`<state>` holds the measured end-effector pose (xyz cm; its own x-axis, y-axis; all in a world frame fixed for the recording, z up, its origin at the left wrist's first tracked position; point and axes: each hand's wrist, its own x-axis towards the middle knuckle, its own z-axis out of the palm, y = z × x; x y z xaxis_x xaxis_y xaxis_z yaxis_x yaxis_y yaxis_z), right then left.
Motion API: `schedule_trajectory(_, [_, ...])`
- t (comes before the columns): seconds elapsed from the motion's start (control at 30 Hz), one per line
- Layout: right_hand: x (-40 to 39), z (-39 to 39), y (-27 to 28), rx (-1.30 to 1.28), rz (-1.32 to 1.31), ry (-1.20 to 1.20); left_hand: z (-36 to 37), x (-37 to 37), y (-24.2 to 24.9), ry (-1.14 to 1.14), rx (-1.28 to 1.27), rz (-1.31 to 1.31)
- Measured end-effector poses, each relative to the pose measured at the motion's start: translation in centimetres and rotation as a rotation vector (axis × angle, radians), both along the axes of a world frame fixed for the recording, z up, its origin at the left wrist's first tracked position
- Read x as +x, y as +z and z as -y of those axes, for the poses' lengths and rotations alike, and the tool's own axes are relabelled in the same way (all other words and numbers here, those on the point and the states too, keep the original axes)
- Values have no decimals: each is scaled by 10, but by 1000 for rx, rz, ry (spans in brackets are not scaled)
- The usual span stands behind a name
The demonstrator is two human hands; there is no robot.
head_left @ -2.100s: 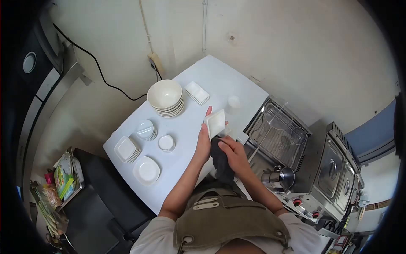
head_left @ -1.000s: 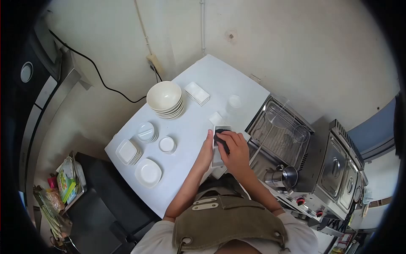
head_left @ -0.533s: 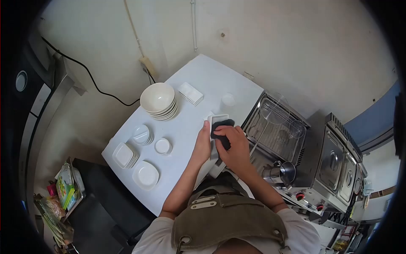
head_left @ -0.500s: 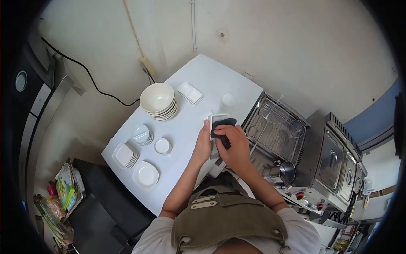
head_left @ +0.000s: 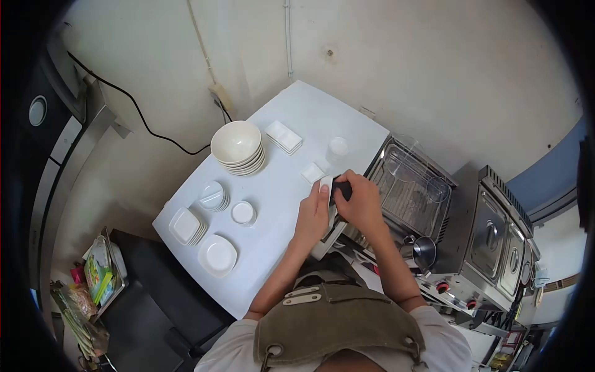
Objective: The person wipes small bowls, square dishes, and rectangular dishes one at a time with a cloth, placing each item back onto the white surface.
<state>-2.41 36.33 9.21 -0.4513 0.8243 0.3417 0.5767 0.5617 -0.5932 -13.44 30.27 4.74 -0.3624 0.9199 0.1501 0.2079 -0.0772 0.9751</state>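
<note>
My left hand (head_left: 312, 218) is closed on a small white dish (head_left: 326, 181), which it holds tilted on edge above the table. My right hand (head_left: 363, 206) grips a dark grey cloth (head_left: 341, 190) and presses it against the dish; the fingers partly hide both. Just beyond my left hand lies another small white dish (head_left: 312, 173) on the white table (head_left: 273, 242). A clear cup (head_left: 338, 147) stands behind it.
Stacked bowls (head_left: 237, 144), rectangular dishes (head_left: 284, 136), round dishes (head_left: 212, 196), square plates (head_left: 186, 225), a round ramekin (head_left: 243, 212) and a shallow plate (head_left: 217, 255) occupy the table. To the right are a wire-rack tray (head_left: 412, 192), a metal jug (head_left: 424, 249) and a steel food warmer (head_left: 486, 229).
The held dish has turned from facing up to nearly edge-on. Both hands have shifted slightly right, uncovering more of the small dish on the table.
</note>
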Motion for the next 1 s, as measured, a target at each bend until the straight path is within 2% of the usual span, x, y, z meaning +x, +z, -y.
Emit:
schedule_trajectory(0.07, [6, 2, 7, -212, 44, 69, 2, 1, 2, 6, 50, -3])
schedule_trajectory(0.1, [9, 0, 2, -216, 45, 66, 3, 1, 3, 15, 101, -5])
schedule_trajectory(0.17, [21, -6, -12, -472, -377, 333, 1, -6, -9, 41, 122, -21])
schedule_trajectory(0.2, [33, -6, -8, -729, -443, 434, -4, -14, -28, -33, 89, 312])
schedule_trajectory(0.23, [38, -5, -16, -723, -438, 436, -5, -20, -17, -109, 57, 643])
schedule_trajectory(0.27, [43, -3, -29, -891, -802, 422, 1, -25, -5, -169, -37, 905])
schedule_trajectory(0.3, [46, -2, -37, -1051, -1169, 396, 2, -31, 3, -165, -27, 909])
schedule_trajectory(0.33, [42, 7, -29, -1002, -1291, 282, 5, -38, 8, -281, 75, 1001])
schedule_trajectory(0.37, [41, 9, -23, -1005, -1290, 282, 6, -44, 9, -399, 174, 1087])
schedule_trajectory(0.43, [39, 9, -13, -997, -1378, 147, 7, -40, 17, -439, 198, 1034])
schedule_trajectory(0.5, [33, 12, -12, -931, -1326, 128, 9, -21, 36, -136, 73, 1099])
schedule_trajectory(0.53, [29, 13, -16, -927, -1277, 173, 11, -23, 21, -234, 53, 1093])
schedule_trajectory(0.57, [23, 15, -21, -923, -1226, 218, 12, -16, 20, -238, 46, 1093])
schedule_trajectory(0.6, [11, 23, -30, -913, -1224, 242, 12, -5, 24, -183, 15, 1023])
schedule_trajectory(0.63, [3, 35, -32, -863, -1095, 132, 13, 3, 26, -128, -16, 952])
schedule_trajectory(0.7, [-3, 41, -42, -937, -1154, 163, 16, 8, 24, -75, -35, 986])
schedule_trajectory(0.73, [-2, 42, -43, -937, -1155, 167, 13, 8, 22, -46, 42, 899])
schedule_trajectory(0.8, [0, 44, -47, -961, -892, 80, 12, 6, 15, -11, 113, 811])
schedule_trajectory(0.83, [1, 42, -52, -966, -891, 80, 12, 4, 10, -7, 74, 762])
schedule_trajectory(0.9, [3, 33, -73, -949, -684, 25, 10, 2, -3, -3, 33, 712])
schedule_trajectory(0.93, [4, 30, -80, -951, -685, 26, 8, 0, -11, 4, -36, 696])
schedule_trajectory(1.0, [7, 22, -94, -906, -527, -28, -1, -2, -48, 18, -124, 611])
